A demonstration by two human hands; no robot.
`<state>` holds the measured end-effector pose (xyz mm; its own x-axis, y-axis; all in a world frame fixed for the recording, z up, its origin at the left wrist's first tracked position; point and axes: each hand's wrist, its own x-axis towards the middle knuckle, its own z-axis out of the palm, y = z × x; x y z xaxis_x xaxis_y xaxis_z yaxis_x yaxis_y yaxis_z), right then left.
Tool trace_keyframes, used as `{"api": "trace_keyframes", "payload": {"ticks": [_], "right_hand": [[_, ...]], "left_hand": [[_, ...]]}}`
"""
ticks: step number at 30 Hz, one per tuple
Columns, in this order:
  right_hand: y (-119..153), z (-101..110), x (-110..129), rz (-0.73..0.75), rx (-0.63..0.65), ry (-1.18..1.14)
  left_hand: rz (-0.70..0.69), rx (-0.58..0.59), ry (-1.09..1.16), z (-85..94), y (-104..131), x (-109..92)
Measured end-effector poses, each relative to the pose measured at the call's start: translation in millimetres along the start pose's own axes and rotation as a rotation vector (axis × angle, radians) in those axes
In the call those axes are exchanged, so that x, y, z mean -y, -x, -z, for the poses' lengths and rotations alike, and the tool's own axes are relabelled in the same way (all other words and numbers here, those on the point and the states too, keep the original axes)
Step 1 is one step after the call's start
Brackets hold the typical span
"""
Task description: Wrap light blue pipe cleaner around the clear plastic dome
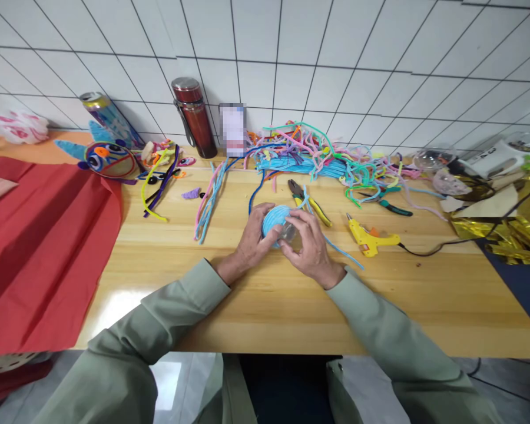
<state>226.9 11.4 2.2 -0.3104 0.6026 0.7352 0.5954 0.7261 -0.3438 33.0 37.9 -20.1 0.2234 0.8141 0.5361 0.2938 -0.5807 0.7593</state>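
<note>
Between my two hands sits a clear plastic ball (288, 231), its left part covered with coils of light-blue pipe cleaner (274, 219). My left hand (255, 237) is wrapped round the blue-covered side, thumb across the front. On the other side my right hand (308, 242) grips the ball, fingers near the edge of the coils. A loose light-blue pipe cleaner end (347, 254) trails right on the table. Just behind my right hand lie yellow-handled pliers (318, 211). Farther right rests a yellow hot glue gun (370, 237).
A tangled heap of coloured pipe cleaners (309, 154) lies along the tiled wall. At the back left stand a red thermos (196, 121), a phone (233, 131) and a tall can (112, 121). Red cloth (44, 247) covers the left end; gold foil (507, 229) lies right, near the glue gun's cord.
</note>
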Motion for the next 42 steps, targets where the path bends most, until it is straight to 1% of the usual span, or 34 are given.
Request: {"api": "trace_keyframes", "payload": {"ticks": [3, 7, 12, 17, 21, 25, 31, 33, 38, 42], "right_hand": [[0.2, 0.1, 0.6, -0.005, 0.021, 0.007], [-0.3, -0.5, 0.6, -0.010, 0.017, 0.008], [-0.8, -0.3, -0.3, 0.000, 0.032, -0.019], [-0.5, 1.7, 0.4, 0.017, 0.045, 0.000], [-0.9, 2.2, -0.1, 0.018, 0.031, 0.018], [-1.8, 1.8, -1.0, 0.038, 0.013, 0.026], [-1.0, 0.8, -1.1, 0.004, 0.034, -0.001], [-0.5, 0.6, -1.5, 0.002, 0.038, -0.007], [0.3, 1.7, -2.7, -0.017, 0.063, 0.019], [-0.1, 2.9, -2.6, -0.004, 0.058, 0.040]], "left_hand": [[0.031, -0.008, 0.016, 0.3, 1.1, 1.6], [0.071, -0.030, 0.052, 1.0, 2.1, 2.6], [0.086, -0.038, 0.111, -0.8, 1.6, 1.3], [0.084, -0.054, 0.122, -2.7, 0.4, -1.2], [0.069, -0.043, 0.116, -1.0, -0.2, -3.2], [0.084, -0.039, 0.120, 0.4, 0.1, -4.2], [0.126, -0.054, 0.124, -0.7, 2.6, -4.2], [0.111, -0.065, 0.092, -0.4, 2.5, -3.7], [-0.033, -0.080, -0.061, 2.4, -0.8, -3.0], [-0.063, -0.084, -0.088, 3.5, -2.2, -3.4]]}}
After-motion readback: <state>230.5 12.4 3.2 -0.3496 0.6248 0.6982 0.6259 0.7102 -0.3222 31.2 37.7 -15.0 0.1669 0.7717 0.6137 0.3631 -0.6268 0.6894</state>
